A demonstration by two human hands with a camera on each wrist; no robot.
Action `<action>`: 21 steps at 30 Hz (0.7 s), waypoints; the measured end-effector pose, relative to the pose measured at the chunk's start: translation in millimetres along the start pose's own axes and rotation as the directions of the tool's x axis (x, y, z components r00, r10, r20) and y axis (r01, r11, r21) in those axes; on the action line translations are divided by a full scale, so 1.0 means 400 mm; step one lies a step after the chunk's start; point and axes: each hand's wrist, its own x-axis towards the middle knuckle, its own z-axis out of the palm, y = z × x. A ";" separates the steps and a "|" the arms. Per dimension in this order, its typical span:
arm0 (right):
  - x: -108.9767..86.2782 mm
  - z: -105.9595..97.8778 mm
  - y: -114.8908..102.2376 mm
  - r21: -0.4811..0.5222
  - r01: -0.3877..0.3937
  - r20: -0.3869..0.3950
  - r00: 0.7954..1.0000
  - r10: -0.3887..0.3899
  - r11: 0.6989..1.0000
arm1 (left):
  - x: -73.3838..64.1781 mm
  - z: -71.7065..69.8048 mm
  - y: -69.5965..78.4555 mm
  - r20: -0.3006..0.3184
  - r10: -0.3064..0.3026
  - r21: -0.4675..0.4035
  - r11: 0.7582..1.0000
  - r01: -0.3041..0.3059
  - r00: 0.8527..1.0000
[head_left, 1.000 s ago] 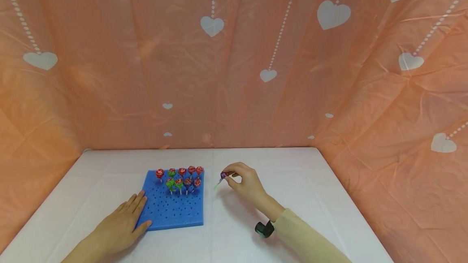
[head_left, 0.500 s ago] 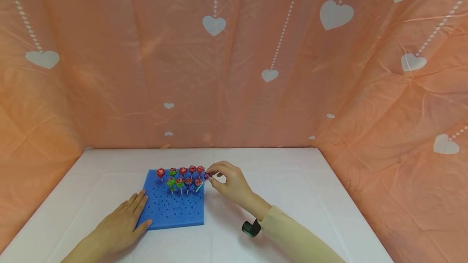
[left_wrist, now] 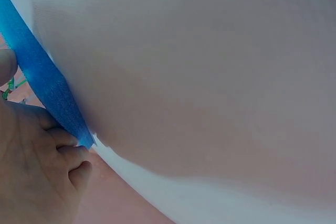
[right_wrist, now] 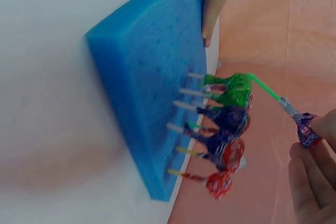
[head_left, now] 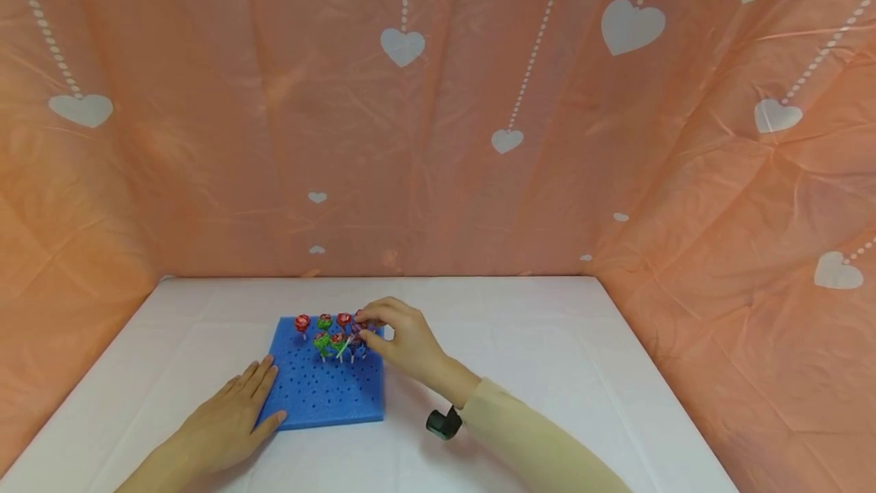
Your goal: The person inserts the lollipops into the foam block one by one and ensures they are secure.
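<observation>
A blue foam board, pierced with many small holes, lies on the table. Several wrapped lollipops stand upright along its far part in two rows, among them a red lollipop at the back left and a green lollipop. My right hand pinches a purple-wrapped lollipop by its head, above the standing ones; its green stick slants down to the left, free of the foam. Straight fingers of my left hand rest along the board's left edge, thumb at the near corner.
A white cloth covers the table. Orange fabric with white hearts hangs behind and at both sides. A small dark device sits at the right wrist, below the sleeve.
My right hand has moved left with the purple lollipop, from beside the board to over the standing lollipops. The left hand and the board have stayed in place.
</observation>
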 end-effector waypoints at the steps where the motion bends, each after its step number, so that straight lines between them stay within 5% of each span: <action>1: 0.005 0.005 -0.003 0.004 0.001 0.004 1.000 -0.001 1.000 | 0.000 0.000 -0.001 -0.002 0.001 -0.001 1.000 -0.001 1.000; 21: 0.080 0.095 -0.042 -0.068 0.008 0.126 0.992 0.001 0.998 | -0.005 0.000 0.000 -0.041 0.026 0.024 0.999 -0.025 0.999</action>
